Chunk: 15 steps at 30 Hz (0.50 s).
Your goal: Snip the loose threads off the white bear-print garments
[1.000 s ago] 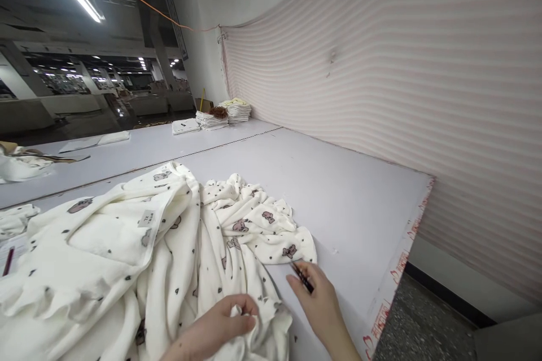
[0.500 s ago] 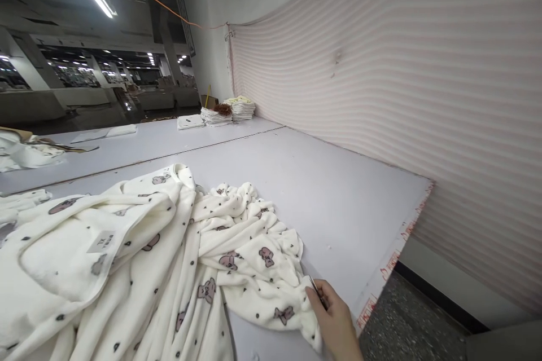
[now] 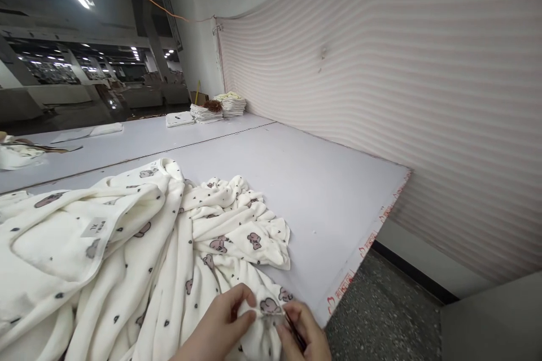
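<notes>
A white fleecy garment (image 3: 169,271) with mauve bear figures and small dark marks lies bunched across the near left of the table. Its neckline faces up, with a grey XL label (image 3: 94,227) inside. My left hand (image 3: 226,316) pinches the cloth between thumb and finger near the garment's lower right end. Close beside it, my right hand (image 3: 305,331) grips a slim dark tool (image 3: 295,331), and its fingertips touch the same stretch of cloth. The tool's exact kind is mostly hidden by the fingers.
The pale table (image 3: 334,197) ends on the right at an edge with red-printed tape (image 3: 347,282), above a speckled floor. Folded white stacks (image 3: 207,113) stand at the back. A striped cloth (image 3: 359,67) hangs along the right. More cloth (image 3: 19,155) lies at far left.
My left hand has come into view and taken hold of the cloth. My right hand has moved left and down with the tool, and the garment's end is drawn nearer.
</notes>
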### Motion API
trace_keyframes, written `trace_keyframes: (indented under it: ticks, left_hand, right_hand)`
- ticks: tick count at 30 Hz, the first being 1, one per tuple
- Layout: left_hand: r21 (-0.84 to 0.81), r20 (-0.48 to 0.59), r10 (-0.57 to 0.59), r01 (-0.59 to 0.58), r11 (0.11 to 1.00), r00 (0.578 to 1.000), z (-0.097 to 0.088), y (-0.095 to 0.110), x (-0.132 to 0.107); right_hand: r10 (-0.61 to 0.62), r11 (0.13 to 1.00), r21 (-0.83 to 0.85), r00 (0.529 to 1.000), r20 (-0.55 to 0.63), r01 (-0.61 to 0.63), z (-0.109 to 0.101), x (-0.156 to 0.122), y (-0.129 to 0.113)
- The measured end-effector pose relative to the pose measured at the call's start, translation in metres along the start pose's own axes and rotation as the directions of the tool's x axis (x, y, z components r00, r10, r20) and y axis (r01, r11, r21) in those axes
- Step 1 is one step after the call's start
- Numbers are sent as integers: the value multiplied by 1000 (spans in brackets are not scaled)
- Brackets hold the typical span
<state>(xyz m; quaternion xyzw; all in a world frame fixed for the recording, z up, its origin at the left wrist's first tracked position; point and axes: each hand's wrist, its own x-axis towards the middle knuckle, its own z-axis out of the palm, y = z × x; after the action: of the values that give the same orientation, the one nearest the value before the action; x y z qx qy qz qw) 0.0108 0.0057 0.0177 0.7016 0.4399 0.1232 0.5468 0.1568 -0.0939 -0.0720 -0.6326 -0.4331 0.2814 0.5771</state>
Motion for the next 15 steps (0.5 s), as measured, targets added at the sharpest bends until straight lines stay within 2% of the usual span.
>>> trace_keyframes:
  ticks: [3, 5, 7, 8, 10, 11, 12, 13, 14, 15]
  left_hand:
    - [-31, -44, 50, -51, 998, 998, -3, -11, -7]
    - [103, -103, 46, -36, 994, 994, -4, -14, -13]
    - [314, -191, 125, -60, 947, 974, -3, -14, -17]
    - [411, -231, 214, -104, 906, 949, -2, -14, -18]
    - [540, -275, 441, -242, 806, 855, 3, -13, -19]
    - [564, -271, 532, -316, 763, 802, 6, -12, -18]
    - [557, -256, 586, -378, 739, 768, 8, -10, -16]
    - [510, -236, 588, -416, 753, 774, 9, -8, -15]
    - [421, -215, 535, -417, 805, 817, 10, -6, -13]
    - [292, -187, 440, -378, 878, 878, 10, -3, -11]
  right_hand:
    - [21, 989, -143, 997, -69, -31, -8, 10, -1]
    - [11, 985, -174, 999, -41, -18, -9, 18, -7]
    - [-16, 990, -141, 1000, -19, 13, -7, 24, -16]
    - [-32, 993, -113, 999, -16, 30, -6, 26, -21]
    - [-53, 997, -57, 998, -18, 52, -4, 27, -30]
    - [-57, 998, -30, 998, -14, 57, -3, 28, -33]
    - [-58, 998, -9, 998, -9, 57, -3, 28, -36]
    - [-54, 999, 2, 999, -7, 54, -2, 29, -39]
    - [-48, 999, -2, 999, -14, 48, -2, 30, -40]
    - [-41, 999, -19, 999, -28, 41, -2, 32, -42]
